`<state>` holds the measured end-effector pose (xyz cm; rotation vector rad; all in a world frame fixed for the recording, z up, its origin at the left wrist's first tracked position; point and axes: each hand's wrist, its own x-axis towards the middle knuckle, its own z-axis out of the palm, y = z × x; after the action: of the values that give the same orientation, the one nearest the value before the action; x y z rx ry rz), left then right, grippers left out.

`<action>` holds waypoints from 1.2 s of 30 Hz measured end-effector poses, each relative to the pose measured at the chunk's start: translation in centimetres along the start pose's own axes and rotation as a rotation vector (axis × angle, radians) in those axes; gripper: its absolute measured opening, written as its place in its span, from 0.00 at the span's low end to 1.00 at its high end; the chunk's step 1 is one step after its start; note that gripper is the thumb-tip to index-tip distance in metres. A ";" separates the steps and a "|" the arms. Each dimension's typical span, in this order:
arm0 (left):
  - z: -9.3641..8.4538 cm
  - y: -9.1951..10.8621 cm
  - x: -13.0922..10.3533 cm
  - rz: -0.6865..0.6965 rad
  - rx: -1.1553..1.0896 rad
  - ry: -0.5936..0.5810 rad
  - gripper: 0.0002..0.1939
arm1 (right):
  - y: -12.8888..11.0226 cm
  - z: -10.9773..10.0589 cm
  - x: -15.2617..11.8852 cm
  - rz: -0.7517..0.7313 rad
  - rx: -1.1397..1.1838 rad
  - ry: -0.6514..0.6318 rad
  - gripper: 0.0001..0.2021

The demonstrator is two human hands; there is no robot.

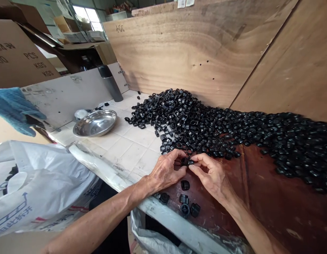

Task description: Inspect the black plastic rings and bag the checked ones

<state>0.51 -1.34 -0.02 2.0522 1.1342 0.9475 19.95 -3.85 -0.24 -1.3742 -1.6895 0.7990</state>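
Note:
My left hand (169,167) pinches a small black plastic part (185,161) between thumb and fingers, just in front of the pile. From the other side, my right hand (209,173) grips the right end of the same part with thumb and fingertips. Whether it is one piece or two pressed together, I cannot tell. Behind the hands rises a big heap of black plastic rings (176,106). Several black caps lie loose near the table edge, among them one cap (185,185) below the hands and another cap (164,198) further left.
A steel bowl (96,123) sits on the white tiled surface (126,141) at left, with a dark bottle (110,83) behind it. Wooden boards (179,53) wall the back. More black parts (292,141) spread along the right. A white sack (33,187) and blue cloth (15,106) are at left.

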 end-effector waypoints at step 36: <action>-0.3 -0.5 0.2 0.125 -0.433 0.045 0.13 | -1.3 -0.1 -0.7 -0.014 0.074 0.066 0.07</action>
<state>0.14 -0.96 -0.17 1.7676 0.7464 1.1884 19.49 -4.86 0.84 -1.3227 -1.6021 0.7916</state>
